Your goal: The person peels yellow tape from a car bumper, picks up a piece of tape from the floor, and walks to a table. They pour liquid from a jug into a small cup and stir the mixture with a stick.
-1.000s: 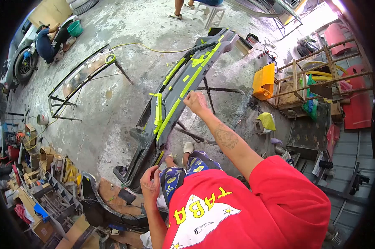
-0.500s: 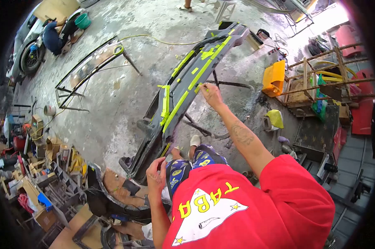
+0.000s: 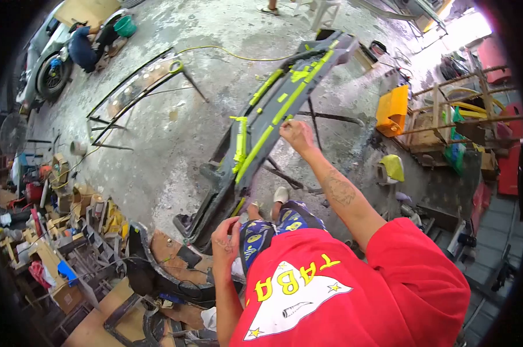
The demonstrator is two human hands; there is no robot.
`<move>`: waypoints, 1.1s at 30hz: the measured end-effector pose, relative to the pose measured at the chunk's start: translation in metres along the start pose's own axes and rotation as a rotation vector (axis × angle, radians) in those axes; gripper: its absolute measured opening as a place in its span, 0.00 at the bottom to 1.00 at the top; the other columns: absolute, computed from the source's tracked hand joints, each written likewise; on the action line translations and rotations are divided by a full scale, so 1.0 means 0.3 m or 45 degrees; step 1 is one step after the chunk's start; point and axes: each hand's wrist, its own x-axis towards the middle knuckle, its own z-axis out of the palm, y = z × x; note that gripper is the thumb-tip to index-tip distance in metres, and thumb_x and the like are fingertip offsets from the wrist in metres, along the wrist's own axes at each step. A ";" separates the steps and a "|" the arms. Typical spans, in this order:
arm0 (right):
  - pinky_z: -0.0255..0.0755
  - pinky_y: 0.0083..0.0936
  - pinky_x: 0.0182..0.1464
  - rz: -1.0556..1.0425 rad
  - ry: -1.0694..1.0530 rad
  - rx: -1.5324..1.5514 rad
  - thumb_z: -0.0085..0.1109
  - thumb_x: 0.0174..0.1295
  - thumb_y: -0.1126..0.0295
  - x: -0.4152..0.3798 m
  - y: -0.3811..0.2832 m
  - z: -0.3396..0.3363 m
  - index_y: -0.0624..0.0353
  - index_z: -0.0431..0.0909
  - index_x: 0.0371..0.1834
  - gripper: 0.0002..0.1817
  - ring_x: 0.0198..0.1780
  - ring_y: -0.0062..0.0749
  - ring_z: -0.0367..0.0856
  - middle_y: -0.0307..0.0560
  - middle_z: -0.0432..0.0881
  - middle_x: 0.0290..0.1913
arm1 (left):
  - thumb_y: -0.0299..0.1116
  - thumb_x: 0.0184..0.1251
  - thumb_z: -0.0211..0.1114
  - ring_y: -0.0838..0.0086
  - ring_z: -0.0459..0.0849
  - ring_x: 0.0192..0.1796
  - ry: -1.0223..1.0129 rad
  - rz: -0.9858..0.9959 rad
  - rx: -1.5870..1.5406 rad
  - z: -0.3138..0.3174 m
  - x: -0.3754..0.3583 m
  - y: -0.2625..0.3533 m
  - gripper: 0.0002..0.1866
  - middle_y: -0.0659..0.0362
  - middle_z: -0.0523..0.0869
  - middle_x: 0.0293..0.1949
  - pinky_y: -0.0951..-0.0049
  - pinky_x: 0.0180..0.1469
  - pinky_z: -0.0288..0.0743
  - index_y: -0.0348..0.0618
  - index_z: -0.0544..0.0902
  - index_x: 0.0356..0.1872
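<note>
A long dark grey bumper-like panel [image 3: 276, 107] rests on a metal stand, with strips of yellow-green tape [image 3: 265, 139] along and across it. My right hand [image 3: 296, 135] is at the panel's right edge, its fingers pinched together near a tape strip; what they hold, if anything, is too small to name. My left hand [image 3: 225, 236] is near the panel's lower end, above my shorts, with its thumb and fingertips close together. Whether something thin is between them cannot be made out.
A metal frame stand [image 3: 134, 87] with a tape roll [image 3: 175, 67] stands at the left. A person [image 3: 85, 49] crouches by a car wheel. An orange part [image 3: 392, 111] and a rack are at the right. Scrap and tools lie lower left.
The whole view has shifted, so the scene sits slightly further right. My right hand stays by the panel's right edge, and my left hand remains near its lower end.
</note>
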 end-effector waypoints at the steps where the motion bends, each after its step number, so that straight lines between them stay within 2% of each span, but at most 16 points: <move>1: 0.82 0.43 0.45 0.061 -0.044 -0.037 0.69 0.56 0.55 0.007 -0.010 0.004 0.52 0.90 0.38 0.14 0.41 0.52 0.89 0.55 0.90 0.36 | 0.26 0.74 0.65 0.74 0.89 0.38 0.019 0.005 0.013 0.002 0.000 -0.008 0.10 0.53 0.92 0.39 0.73 0.43 0.81 0.34 0.86 0.51; 6: 0.82 0.44 0.45 -0.011 0.044 -0.036 0.68 0.57 0.56 0.012 0.022 0.028 0.53 0.90 0.34 0.13 0.41 0.55 0.89 0.55 0.90 0.36 | 0.28 0.73 0.67 0.74 0.88 0.36 0.061 0.114 0.058 -0.015 0.005 -0.021 0.09 0.52 0.91 0.37 0.72 0.41 0.80 0.35 0.87 0.49; 8: 0.81 0.46 0.45 -0.128 0.141 -0.091 0.67 0.58 0.55 0.030 0.041 0.061 0.54 0.89 0.34 0.14 0.41 0.55 0.89 0.56 0.90 0.36 | 0.28 0.73 0.67 0.73 0.88 0.35 0.106 0.110 0.041 -0.017 0.004 -0.022 0.09 0.52 0.91 0.37 0.72 0.41 0.80 0.35 0.87 0.49; 10: 0.81 0.47 0.47 -0.040 0.049 -0.169 0.69 0.57 0.55 0.043 0.037 0.089 0.55 0.88 0.34 0.14 0.43 0.56 0.88 0.57 0.89 0.37 | 0.29 0.74 0.67 0.71 0.89 0.35 0.066 0.162 0.035 -0.036 0.002 -0.016 0.09 0.52 0.91 0.36 0.72 0.41 0.80 0.35 0.87 0.49; 14: 0.80 0.48 0.46 -0.062 -0.017 -0.133 0.70 0.55 0.56 0.040 0.017 0.070 0.57 0.87 0.33 0.15 0.43 0.56 0.88 0.58 0.89 0.37 | 0.29 0.74 0.67 0.71 0.89 0.35 0.098 0.137 -0.024 -0.048 -0.007 0.008 0.09 0.51 0.90 0.35 0.72 0.40 0.80 0.34 0.87 0.49; 17: 0.80 0.48 0.45 0.018 -0.046 -0.145 0.72 0.54 0.56 0.051 0.003 0.069 0.57 0.87 0.31 0.14 0.40 0.56 0.89 0.59 0.89 0.34 | 0.30 0.74 0.67 0.72 0.88 0.32 0.090 0.078 0.011 -0.044 -0.009 -0.036 0.08 0.52 0.89 0.32 0.72 0.39 0.79 0.34 0.87 0.44; 18: 0.80 0.48 0.43 0.009 -0.023 -0.132 0.71 0.53 0.57 0.046 -0.001 0.070 0.56 0.87 0.30 0.14 0.39 0.56 0.89 0.59 0.89 0.34 | 0.30 0.74 0.66 0.66 0.89 0.33 0.048 0.028 0.000 -0.051 -0.011 -0.006 0.08 0.48 0.88 0.32 0.68 0.38 0.80 0.34 0.86 0.41; 19: 0.80 0.48 0.42 0.003 0.012 -0.126 0.71 0.53 0.57 0.047 0.005 0.069 0.56 0.88 0.30 0.13 0.38 0.55 0.89 0.59 0.89 0.33 | 0.33 0.73 0.69 0.74 0.84 0.28 0.090 0.074 0.028 -0.042 -0.013 -0.006 0.09 0.55 0.85 0.26 0.71 0.34 0.76 0.36 0.86 0.39; 20: 0.80 0.48 0.39 -0.087 0.031 -0.096 0.70 0.53 0.57 0.076 0.085 0.120 0.55 0.87 0.27 0.12 0.34 0.56 0.88 0.60 0.88 0.32 | 0.33 0.72 0.70 0.74 0.79 0.25 0.105 0.064 0.080 -0.036 -0.018 -0.018 0.10 0.54 0.82 0.23 0.69 0.30 0.73 0.36 0.84 0.35; 21: 0.80 0.49 0.37 -0.136 0.084 -0.090 0.69 0.53 0.57 0.058 0.059 0.100 0.56 0.86 0.27 0.13 0.31 0.57 0.87 0.60 0.87 0.30 | 0.34 0.71 0.71 0.74 0.76 0.22 0.095 0.048 0.111 -0.036 -0.023 -0.021 0.13 0.54 0.79 0.20 0.68 0.28 0.69 0.36 0.82 0.31; 23: 0.81 0.48 0.42 -0.090 0.103 -0.128 0.70 0.54 0.56 0.058 0.067 0.093 0.56 0.84 0.30 0.14 0.37 0.55 0.88 0.58 0.87 0.31 | 0.35 0.73 0.70 0.74 0.71 0.20 0.037 -0.029 0.116 -0.032 -0.037 -0.041 0.17 0.52 0.77 0.18 0.66 0.26 0.67 0.34 0.78 0.28; 24: 0.80 0.48 0.44 -0.059 0.036 -0.074 0.71 0.55 0.56 0.057 0.059 0.065 0.55 0.85 0.30 0.14 0.40 0.54 0.88 0.56 0.88 0.33 | 0.35 0.73 0.70 0.74 0.71 0.20 0.021 -0.008 0.113 -0.027 -0.044 -0.048 0.17 0.52 0.77 0.18 0.66 0.26 0.67 0.34 0.78 0.28; 27: 0.80 0.48 0.43 -0.060 0.030 0.078 0.70 0.57 0.57 0.046 0.054 0.013 0.57 0.85 0.30 0.14 0.39 0.55 0.88 0.57 0.88 0.33 | 0.37 0.73 0.68 0.74 0.69 0.20 0.016 -0.097 0.183 -0.024 -0.087 -0.126 0.19 0.49 0.74 0.17 0.63 0.26 0.66 0.32 0.78 0.26; 29: 0.79 0.47 0.42 0.033 0.117 0.001 0.69 0.59 0.56 0.062 0.083 0.024 0.58 0.86 0.32 0.15 0.39 0.57 0.88 0.58 0.88 0.33 | 0.40 0.72 0.67 0.59 0.75 0.19 -0.075 -0.112 0.412 -0.026 -0.128 -0.204 0.20 0.44 0.77 0.18 0.57 0.27 0.67 0.32 0.80 0.25; 33: 0.79 0.48 0.42 -0.069 0.165 0.239 0.70 0.60 0.54 0.018 0.099 -0.026 0.57 0.88 0.35 0.16 0.39 0.59 0.87 0.60 0.87 0.33 | 0.45 0.72 0.64 0.56 0.76 0.19 -0.086 -0.287 0.435 -0.019 -0.213 -0.206 0.26 0.40 0.75 0.18 0.53 0.28 0.65 0.29 0.79 0.22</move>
